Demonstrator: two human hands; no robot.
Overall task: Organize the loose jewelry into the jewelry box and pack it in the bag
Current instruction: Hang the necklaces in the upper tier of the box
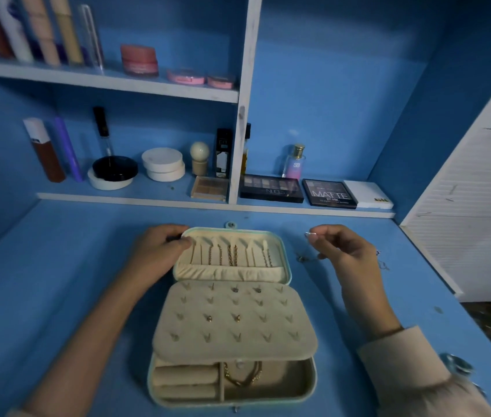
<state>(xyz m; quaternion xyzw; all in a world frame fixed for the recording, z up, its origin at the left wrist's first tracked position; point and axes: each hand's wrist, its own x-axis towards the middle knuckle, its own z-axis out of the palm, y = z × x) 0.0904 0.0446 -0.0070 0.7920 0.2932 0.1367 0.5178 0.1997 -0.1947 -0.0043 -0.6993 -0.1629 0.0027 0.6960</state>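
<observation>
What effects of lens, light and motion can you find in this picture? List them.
Head view: the wide lens makes the top-shelf bottles and slatted door lean outward; light is dim and blue; the right sleeve is smeared; the jewelry box is sharper; the small piece pinched by the right hand glints.

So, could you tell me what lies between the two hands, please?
In the head view, the open lid of the mint-green jewelry box, hung with gold chains, lies between the left hand and right hand.
</observation>
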